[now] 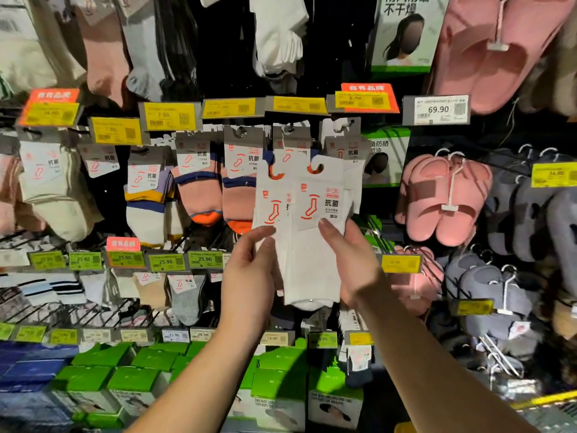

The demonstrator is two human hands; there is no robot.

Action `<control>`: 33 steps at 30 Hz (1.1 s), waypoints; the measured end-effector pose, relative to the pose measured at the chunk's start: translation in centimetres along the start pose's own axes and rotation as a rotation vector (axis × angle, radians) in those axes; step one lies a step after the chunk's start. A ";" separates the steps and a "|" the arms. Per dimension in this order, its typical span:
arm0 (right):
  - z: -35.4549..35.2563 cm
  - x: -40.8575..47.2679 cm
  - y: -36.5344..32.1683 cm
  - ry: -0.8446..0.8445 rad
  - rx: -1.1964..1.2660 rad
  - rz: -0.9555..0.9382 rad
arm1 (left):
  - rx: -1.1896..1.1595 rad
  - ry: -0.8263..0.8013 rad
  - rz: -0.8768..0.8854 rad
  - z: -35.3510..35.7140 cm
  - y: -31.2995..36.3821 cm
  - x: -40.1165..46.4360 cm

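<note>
- On my remote feed, two bare hands hold two packs of white socks up before the middle of a shop display rack (pixel 103 314).
- The left hand (pixel 249 273) pinches the lower left edge of the first white sock pack (pixel 271 210) between thumb and fingertips.
- The right hand (pixel 352 260) grips the second white sock pack (pixel 312 267), thumb pressed on its card label, fingers curled behind.
- Both packs stand upright with their hook cards on top, and the second overlaps the first.
- Behind them, pink-and-orange socks (pixel 199 189) hang under a row of yellow price tags (pixel 170 115).
- Pink slippers (pixel 443 198) hang towards the rack's right edge, with grey slippers (pixel 499 295) below them.
- Green boxes (pixel 134 379) line the rack's bottom edge.
</note>
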State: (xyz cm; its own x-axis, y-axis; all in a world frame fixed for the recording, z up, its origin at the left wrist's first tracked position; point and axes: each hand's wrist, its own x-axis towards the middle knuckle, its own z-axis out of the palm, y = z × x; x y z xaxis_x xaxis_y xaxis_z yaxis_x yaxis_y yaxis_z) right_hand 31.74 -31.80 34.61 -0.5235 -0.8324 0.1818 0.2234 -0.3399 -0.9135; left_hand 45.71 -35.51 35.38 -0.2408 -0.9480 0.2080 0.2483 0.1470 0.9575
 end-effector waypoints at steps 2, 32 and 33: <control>-1.0 0.6 -0.8 0.032 0.024 0.013 | 0.059 0.038 0.059 -0.5 0.1 0.2; -6.5 16.4 -4.7 0.301 -1.022 0.095 | -0.430 -0.014 -0.334 0.3 -0.1 2.5; -6.6 16.6 -4.6 0.304 -1.033 0.101 | -0.434 -0.009 -0.346 0.3 -0.2 2.6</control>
State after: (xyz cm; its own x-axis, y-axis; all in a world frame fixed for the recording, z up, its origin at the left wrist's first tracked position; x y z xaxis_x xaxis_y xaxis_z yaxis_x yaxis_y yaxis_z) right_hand 16.60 -41.13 39.36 -0.7556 -0.6438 0.1209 -0.4498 0.3758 -0.8102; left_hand 44.74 -37.96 35.76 -0.3846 -0.9176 -0.1001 0.5169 -0.3040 0.8002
